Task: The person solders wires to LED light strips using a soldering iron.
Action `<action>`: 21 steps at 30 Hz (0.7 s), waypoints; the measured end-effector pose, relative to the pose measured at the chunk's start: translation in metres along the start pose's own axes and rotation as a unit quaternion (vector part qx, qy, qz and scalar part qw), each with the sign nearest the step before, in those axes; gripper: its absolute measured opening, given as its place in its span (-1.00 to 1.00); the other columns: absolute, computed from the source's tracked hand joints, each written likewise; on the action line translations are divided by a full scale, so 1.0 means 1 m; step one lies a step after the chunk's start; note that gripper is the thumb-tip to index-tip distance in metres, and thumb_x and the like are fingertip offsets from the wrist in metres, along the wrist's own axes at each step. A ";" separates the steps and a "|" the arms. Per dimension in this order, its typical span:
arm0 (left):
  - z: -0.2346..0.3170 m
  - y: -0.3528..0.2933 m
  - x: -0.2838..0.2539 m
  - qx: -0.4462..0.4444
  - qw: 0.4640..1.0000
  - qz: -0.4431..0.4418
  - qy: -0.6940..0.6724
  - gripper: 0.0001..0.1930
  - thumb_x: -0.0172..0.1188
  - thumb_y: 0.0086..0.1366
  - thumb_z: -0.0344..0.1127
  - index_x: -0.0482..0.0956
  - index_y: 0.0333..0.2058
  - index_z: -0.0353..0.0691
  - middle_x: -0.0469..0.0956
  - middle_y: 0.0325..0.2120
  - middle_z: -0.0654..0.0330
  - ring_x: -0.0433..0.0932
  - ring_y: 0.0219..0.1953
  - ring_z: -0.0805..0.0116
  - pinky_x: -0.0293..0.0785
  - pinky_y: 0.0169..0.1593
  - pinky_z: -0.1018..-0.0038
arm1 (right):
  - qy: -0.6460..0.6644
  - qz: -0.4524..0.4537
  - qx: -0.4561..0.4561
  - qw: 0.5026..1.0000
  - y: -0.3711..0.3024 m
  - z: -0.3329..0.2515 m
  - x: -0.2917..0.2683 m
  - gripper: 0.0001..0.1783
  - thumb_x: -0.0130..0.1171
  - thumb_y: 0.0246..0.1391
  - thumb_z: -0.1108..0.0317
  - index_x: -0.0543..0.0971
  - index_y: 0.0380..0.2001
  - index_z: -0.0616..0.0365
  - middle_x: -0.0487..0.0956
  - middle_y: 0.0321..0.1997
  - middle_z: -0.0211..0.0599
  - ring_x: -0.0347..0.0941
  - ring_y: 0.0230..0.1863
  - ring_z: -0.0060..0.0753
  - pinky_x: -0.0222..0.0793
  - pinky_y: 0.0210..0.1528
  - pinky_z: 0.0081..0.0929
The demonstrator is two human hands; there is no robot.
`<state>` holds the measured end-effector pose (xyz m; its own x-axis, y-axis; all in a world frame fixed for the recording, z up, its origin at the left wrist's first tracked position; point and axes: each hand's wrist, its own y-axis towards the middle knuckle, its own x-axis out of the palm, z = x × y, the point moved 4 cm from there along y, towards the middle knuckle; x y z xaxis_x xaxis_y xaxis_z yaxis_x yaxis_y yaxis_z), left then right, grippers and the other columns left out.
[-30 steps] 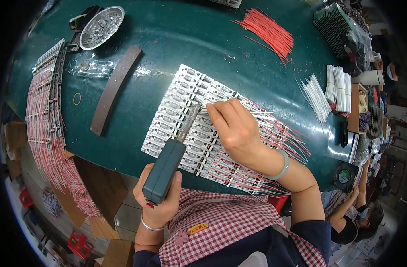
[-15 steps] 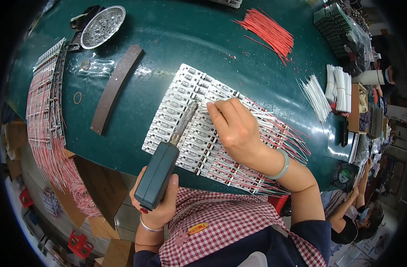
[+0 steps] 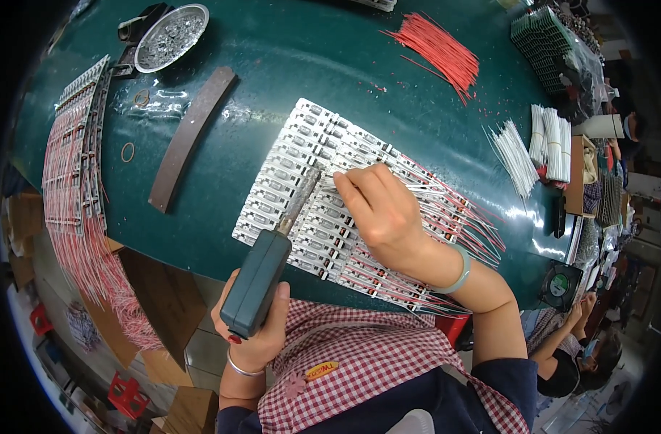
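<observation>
My left hand [image 3: 270,329] is wrapped round a dark green soldering gun [image 3: 255,282]. The gun's long grey tip [image 3: 301,199] reaches up and right onto a panel of white plastic housings [image 3: 276,177] set in rows. Just right of the tip, my right hand [image 3: 382,210] is closed in a pinch over the panel, with white wires [image 3: 428,189] running rightward from beneath it. My fingers cover the exact spot they grip. Red and white wires [image 3: 395,282] trail from the panel's lower right rows.
A brown curved strip [image 3: 193,141] and a metal bowl of silvery bits [image 3: 172,40] lie left on the green table. Farther left hangs a wired panel [image 3: 73,159]. Red wires [image 3: 439,54] and white wires [image 3: 515,159] lie right, near a small fan [image 3: 558,286]. A co-worker sits beyond.
The panel and the things on the table sit slightly shifted in view. Both hands keep nearly the same place, the soldering gun's tip still at the panel beside my right fingertips.
</observation>
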<state>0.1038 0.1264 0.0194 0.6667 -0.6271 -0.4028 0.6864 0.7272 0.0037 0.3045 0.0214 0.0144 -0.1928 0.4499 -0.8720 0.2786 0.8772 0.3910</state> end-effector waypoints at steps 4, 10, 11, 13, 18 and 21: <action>0.000 0.000 0.000 -0.022 0.999 -0.008 -0.021 -0.78 0.39 0.10 -0.54 0.64 -0.25 -0.47 0.64 -0.34 -0.01 0.66 -0.41 0.21 0.54 -0.31 0.46 | -0.008 -0.002 -0.004 1.000 -0.001 -0.001 0.002 -0.51 0.20 -0.24 0.56 0.57 -0.11 0.48 0.56 -0.23 -0.08 0.49 -0.30 -0.17 0.46 -0.34 -0.36; 0.003 0.002 0.003 -0.013 1.000 -0.024 0.001 -0.81 0.38 0.09 -0.56 0.63 -0.29 -0.46 0.62 -0.35 -0.01 0.64 -0.43 0.18 0.52 -0.35 0.46 | -0.009 -0.006 -0.004 1.000 0.001 -0.002 0.001 -0.52 0.21 -0.24 0.58 0.57 -0.11 0.49 0.55 -0.23 -0.09 0.48 -0.30 -0.17 0.46 -0.35 -0.35; 0.002 0.001 0.003 -0.012 1.000 -0.024 0.001 -0.81 0.38 0.09 -0.56 0.63 -0.29 -0.46 0.61 -0.35 0.00 0.63 -0.43 0.18 0.52 -0.35 0.45 | -0.009 -0.007 -0.004 1.000 0.000 -0.001 0.001 -0.52 0.21 -0.25 0.58 0.57 -0.11 0.49 0.55 -0.23 -0.09 0.48 -0.30 -0.17 0.46 -0.35 -0.35; 0.003 0.001 0.003 -0.010 1.000 -0.025 0.001 -0.81 0.38 0.08 -0.56 0.63 -0.29 -0.46 0.61 -0.36 0.00 0.63 -0.43 0.18 0.52 -0.35 0.45 | -0.008 -0.008 -0.004 1.000 0.000 -0.002 0.002 -0.52 0.21 -0.25 0.58 0.57 -0.12 0.49 0.55 -0.23 -0.09 0.47 -0.30 -0.17 0.45 -0.35 -0.36; -0.006 -0.009 -0.002 0.000 1.000 0.003 0.003 -0.76 0.39 0.12 -0.54 0.64 -0.21 -0.44 0.63 -0.33 0.02 0.65 -0.39 0.24 0.55 -0.30 0.45 | -0.018 -0.007 -0.004 1.000 0.000 -0.001 0.002 -0.52 0.21 -0.26 0.57 0.58 -0.13 0.49 0.55 -0.23 -0.11 0.47 -0.30 -0.19 0.46 -0.35 -0.36; -0.018 -0.024 -0.005 -0.064 0.997 0.035 -0.038 -0.74 0.39 0.14 -0.52 0.64 -0.17 -0.45 0.65 -0.31 0.01 0.67 -0.36 0.25 0.56 -0.27 0.45 | -0.028 -0.016 -0.004 0.999 0.000 -0.002 0.003 -0.52 0.20 -0.26 0.57 0.58 -0.13 0.48 0.55 -0.23 -0.11 0.47 -0.30 -0.19 0.46 -0.35 -0.36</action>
<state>0.0786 0.1177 0.0047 0.7356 -0.5889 -0.3347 0.5974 0.7969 -0.0893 0.3022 0.0231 0.0126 -0.1486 0.4124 -0.8988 0.2655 0.8922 0.3654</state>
